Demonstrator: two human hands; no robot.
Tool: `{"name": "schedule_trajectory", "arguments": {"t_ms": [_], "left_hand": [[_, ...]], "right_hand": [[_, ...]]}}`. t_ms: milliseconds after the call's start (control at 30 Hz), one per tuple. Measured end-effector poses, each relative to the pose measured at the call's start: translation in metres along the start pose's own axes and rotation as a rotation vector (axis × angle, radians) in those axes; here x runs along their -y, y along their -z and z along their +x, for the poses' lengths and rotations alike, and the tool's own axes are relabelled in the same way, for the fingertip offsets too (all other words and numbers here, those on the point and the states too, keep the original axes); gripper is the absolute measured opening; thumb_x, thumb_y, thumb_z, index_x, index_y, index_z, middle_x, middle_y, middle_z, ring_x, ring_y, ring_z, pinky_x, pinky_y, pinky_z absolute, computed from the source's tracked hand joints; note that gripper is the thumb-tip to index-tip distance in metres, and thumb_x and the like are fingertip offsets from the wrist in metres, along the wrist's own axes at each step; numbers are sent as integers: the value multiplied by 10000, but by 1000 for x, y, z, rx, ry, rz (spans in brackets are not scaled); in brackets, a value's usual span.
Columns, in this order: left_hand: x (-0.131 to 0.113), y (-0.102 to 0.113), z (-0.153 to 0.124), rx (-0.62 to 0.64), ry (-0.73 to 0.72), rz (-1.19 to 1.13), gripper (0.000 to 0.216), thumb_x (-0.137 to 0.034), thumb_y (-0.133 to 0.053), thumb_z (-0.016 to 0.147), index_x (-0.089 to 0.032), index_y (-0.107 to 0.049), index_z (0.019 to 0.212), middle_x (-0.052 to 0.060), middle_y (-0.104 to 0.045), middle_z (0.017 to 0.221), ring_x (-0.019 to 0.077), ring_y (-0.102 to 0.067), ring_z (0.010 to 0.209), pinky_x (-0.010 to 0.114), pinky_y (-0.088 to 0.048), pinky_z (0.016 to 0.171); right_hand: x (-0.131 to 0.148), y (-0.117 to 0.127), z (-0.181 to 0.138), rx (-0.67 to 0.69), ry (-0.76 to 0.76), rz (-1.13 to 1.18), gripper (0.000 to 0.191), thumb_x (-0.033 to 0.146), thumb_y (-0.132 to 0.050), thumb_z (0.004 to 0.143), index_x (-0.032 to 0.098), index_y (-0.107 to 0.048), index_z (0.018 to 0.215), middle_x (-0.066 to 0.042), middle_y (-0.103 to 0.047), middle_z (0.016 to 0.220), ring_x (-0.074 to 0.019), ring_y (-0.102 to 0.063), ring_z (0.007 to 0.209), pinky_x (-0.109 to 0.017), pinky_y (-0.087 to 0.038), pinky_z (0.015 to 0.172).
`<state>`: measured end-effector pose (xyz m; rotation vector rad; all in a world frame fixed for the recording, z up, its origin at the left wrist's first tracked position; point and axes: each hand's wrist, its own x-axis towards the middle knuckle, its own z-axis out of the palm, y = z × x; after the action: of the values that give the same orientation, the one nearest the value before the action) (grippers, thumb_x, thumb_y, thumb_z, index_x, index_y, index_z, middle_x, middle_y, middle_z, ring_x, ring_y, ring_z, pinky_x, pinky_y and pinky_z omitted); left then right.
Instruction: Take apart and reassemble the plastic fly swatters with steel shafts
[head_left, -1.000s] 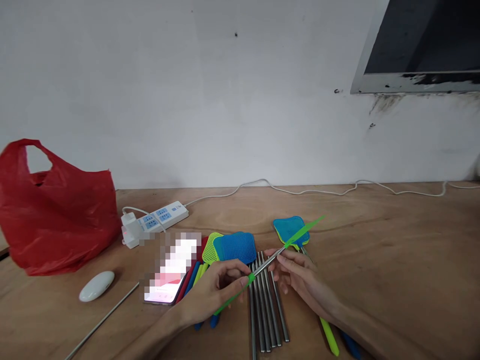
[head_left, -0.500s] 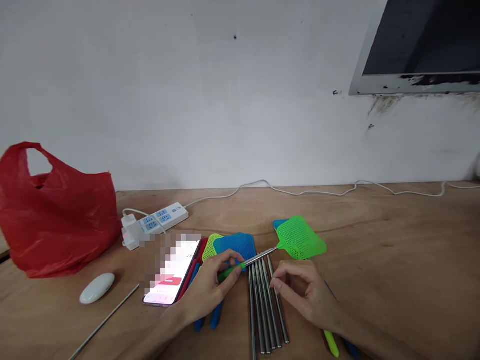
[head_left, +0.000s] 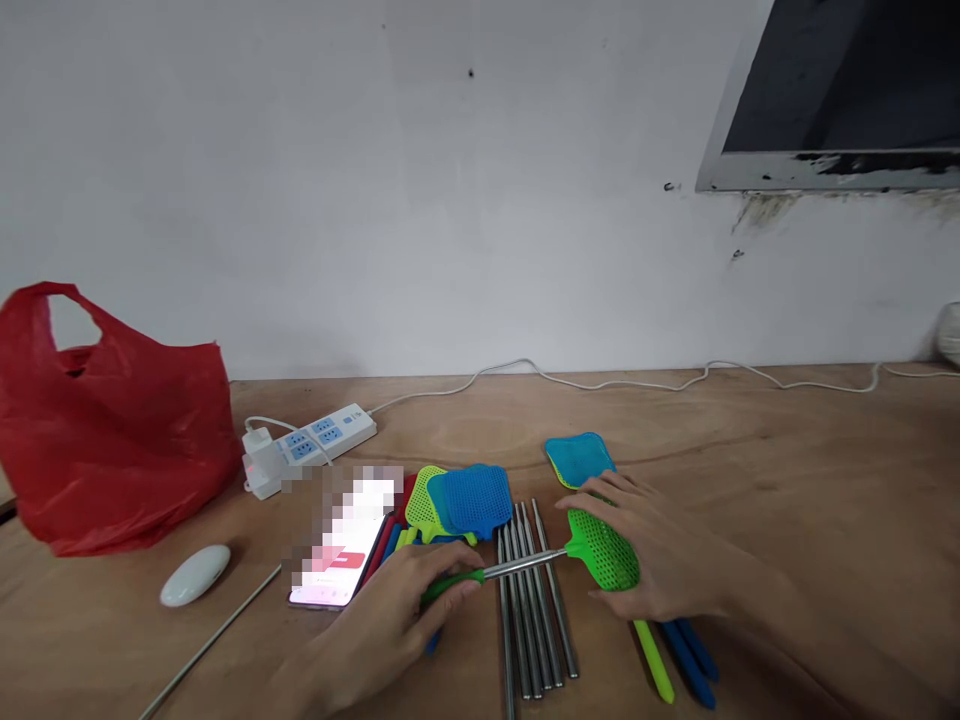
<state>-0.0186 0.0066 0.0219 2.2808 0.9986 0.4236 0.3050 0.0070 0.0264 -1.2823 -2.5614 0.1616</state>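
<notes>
A green fly swatter with a metal shaft lies across both hands, its perforated head [head_left: 604,552] to the right. My left hand [head_left: 409,605] is closed around its green handle. Around the edges of the head, my right hand [head_left: 652,555] has its fingers and thumb curled, gripping it. Beneath the shaft, several metal rods [head_left: 529,610] lie side by side on the table. Blue and yellow swatter heads [head_left: 474,498] are stacked left of the rods. Behind my right hand lies a blue swatter head [head_left: 579,458] over a yellow one.
A phone [head_left: 349,540] with its screen lit lies left of the swatters. Further left are a white oval object [head_left: 195,576], a thin rod [head_left: 214,640] and a red plastic bag [head_left: 120,430]. A power strip [head_left: 319,445] stands near the wall. Yellow and blue handles [head_left: 654,660] lie at right.
My right hand has moved up from beside the rods onto the green swatter head. The swatter has come lower and nearer, uncovering the blue head behind it.
</notes>
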Motion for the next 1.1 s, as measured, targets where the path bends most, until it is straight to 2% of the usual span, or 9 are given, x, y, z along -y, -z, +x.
{"name": "schedule_trajectory", "arguments": {"t_ms": [133, 300, 467, 567, 633, 833, 900, 1000, 1100], "left_hand": [[-5, 4, -12, 8, -21, 6, 255, -348, -428, 1032, -285, -605, 1205, 29, -700, 1119, 210, -642, 985, 311, -489, 889], [-8, 9, -24, -9, -35, 70, 266, -344, -439, 1024, -318, -616, 1221, 10, -721, 1123, 202, -675, 965, 278, -528, 854], [24, 10, -43, -224, -47, 129, 275, -439, -502, 982, -366, -667, 1189, -8, -751, 1080, 215, -705, 927, 282, -571, 812], [41, 16, -55, -377, 77, 145, 265, -458, -555, 951, -371, -691, 1160, -15, -755, 1070, 227, -708, 924, 293, -580, 797], [42, 19, -59, -402, 120, 120, 272, -484, -571, 933, -376, -696, 1150, -18, -747, 1086, 236, -700, 960, 287, -580, 791], [19, 9, -49, -394, 152, 84, 294, -509, -618, 891, -381, -692, 1144, -28, -740, 1080, 220, -683, 927, 239, -559, 708], [15, 7, -43, -360, 139, 59, 287, -507, -599, 904, -364, -691, 1135, -23, -734, 1097, 217, -673, 948, 238, -550, 729], [17, 6, -37, -253, 106, 41, 254, -476, -561, 938, -309, -695, 1077, -13, -733, 956, 188, -660, 845, 238, -525, 738], [23, 8, -35, -230, 93, 27, 273, -486, -530, 955, -279, -676, 1054, -22, -682, 789, 165, -625, 738, 215, -491, 654]], "right_hand": [[6, 1, -11, -39, 19, 43, 788, 304, -747, 658, 302, -468, 1395, -81, -572, 1322, -353, -480, 1238, -580, -358, 1071], [8, 7, -18, -93, 0, 69, 777, 278, -753, 641, 307, -499, 1375, -87, -585, 1269, -349, -504, 1208, -546, -433, 1005], [-11, 8, -31, -147, 9, 55, 731, 281, -735, 651, 287, -523, 1350, -98, -608, 1256, -361, -554, 1162, -543, -449, 973], [-21, 12, -40, -196, -30, 14, 721, 266, -725, 658, 279, -520, 1349, -107, -627, 1236, -362, -592, 1091, -559, -453, 944], [-21, 16, -42, -190, -30, 7, 734, 271, -730, 657, 288, -513, 1357, -103, -625, 1247, -367, -583, 1100, -569, -441, 954], [-13, 19, -33, -221, 24, 104, 721, 282, -719, 694, 290, -482, 1375, -96, -602, 1266, -343, -562, 1134, -516, -464, 939], [-14, 17, -32, -227, 24, 92, 716, 288, -721, 700, 291, -482, 1374, -95, -596, 1273, -348, -553, 1146, -523, -456, 947], [-16, 15, -34, -216, 16, 71, 729, 297, -730, 695, 293, -483, 1381, -94, -600, 1275, -359, -551, 1148, -538, -444, 960], [-18, 15, -37, -200, 4, 75, 727, 322, -731, 709, 291, -478, 1390, -99, -599, 1285, -360, -557, 1148, -540, -444, 966]]}}
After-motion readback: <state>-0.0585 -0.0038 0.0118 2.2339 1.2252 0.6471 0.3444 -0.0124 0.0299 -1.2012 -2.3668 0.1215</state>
